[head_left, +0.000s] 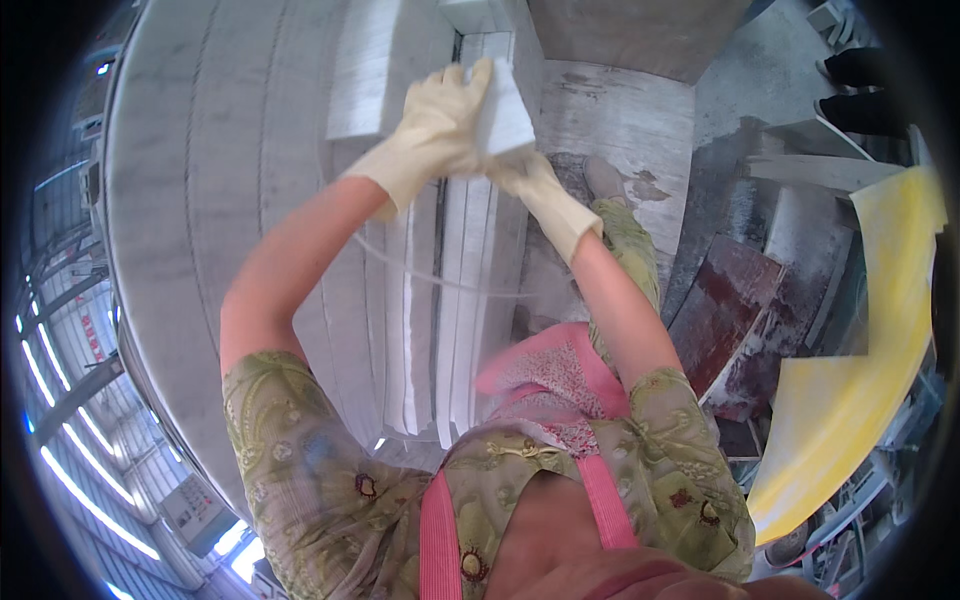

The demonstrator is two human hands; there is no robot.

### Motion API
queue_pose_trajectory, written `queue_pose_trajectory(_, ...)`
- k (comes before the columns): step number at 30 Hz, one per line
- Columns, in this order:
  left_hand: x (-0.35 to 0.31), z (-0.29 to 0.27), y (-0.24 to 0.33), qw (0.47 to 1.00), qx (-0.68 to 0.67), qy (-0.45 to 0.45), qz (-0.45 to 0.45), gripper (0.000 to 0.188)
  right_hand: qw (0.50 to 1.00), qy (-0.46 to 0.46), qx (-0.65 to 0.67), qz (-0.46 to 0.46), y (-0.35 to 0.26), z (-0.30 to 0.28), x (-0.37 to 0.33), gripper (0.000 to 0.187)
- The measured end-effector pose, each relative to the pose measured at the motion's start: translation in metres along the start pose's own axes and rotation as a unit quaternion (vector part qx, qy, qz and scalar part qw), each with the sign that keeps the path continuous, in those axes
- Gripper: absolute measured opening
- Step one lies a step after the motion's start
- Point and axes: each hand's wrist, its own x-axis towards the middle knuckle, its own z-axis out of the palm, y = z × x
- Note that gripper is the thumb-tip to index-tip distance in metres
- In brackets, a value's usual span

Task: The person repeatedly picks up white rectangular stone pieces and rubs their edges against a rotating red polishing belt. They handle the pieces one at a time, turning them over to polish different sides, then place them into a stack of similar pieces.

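Cream rubber gloves cover both of my hands. A white rectangular block (pixel 506 115), perhaps stone or tile, is tilted between them at the upper middle. My left hand (pixel 440 125) is closed on its left side, fingers reaching up along the edge. Beneath the block's lower end, my right hand (pixel 535 185) grips with its fingers partly hidden. Long white strips (pixel 465 270) stand side by side below my hands. Another pale block (pixel 365 75) lies just left of my left glove.
A wide grey grooved surface (pixel 210 200) fills the left. At right are a pale floor board (pixel 640 130), a reddish-brown slab (pixel 722 300) and a curved yellow sheet (pixel 830 420). Another person's dark-clad legs (pixel 865 90) show at the upper right.
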Motion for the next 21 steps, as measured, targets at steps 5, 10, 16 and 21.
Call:
queue_pose_trajectory(5,0.097,0.009,-0.026,0.992,0.036,0.076,0.096,0.126,0.968,0.132,-0.155,0.148,-0.004,-0.033,0.095,0.091)
queue_pose_trajectory(10,0.148,0.041,-0.05,0.981,0.059,0.117,0.142,0.117,0.931,0.252,-0.244,0.099,-0.014,-0.038,0.131,0.082)
queue_pose_trajectory(16,0.166,0.057,-0.076,0.971,0.048,0.146,0.185,0.117,0.901,0.259,-0.343,0.058,-0.018,-0.043,0.159,0.096)
queue_pose_trajectory(21,0.167,0.052,-0.083,0.987,0.082,0.07,0.122,0.119,0.931,0.213,-0.296,0.039,-0.02,-0.047,0.171,0.11)
